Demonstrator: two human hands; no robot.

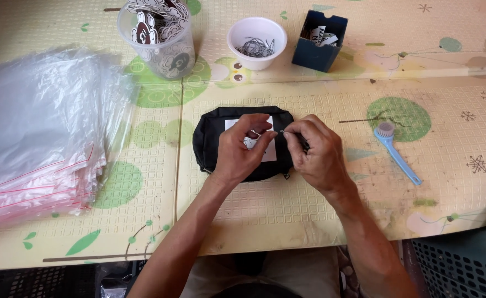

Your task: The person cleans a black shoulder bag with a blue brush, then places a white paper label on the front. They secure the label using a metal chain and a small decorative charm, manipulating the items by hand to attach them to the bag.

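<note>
A small black pouch [212,132] lies flat in the middle of the table with a white tag [269,153] on top of it. My left hand [238,152] rests on the pouch and pinches the tag near its middle. My right hand [317,152] is just to the right, thumb and forefinger closed on a thin metal pin whose tip points left toward the tag. The fingers of both hands nearly touch. Much of the tag is hidden under my left hand.
A stack of clear zip bags [36,132] lies at the left. At the back stand a clear tub of printed tags [157,36], a white bowl of metal pins [256,43] and a dark blue box [320,40]. A light blue brush [396,152] lies at the right.
</note>
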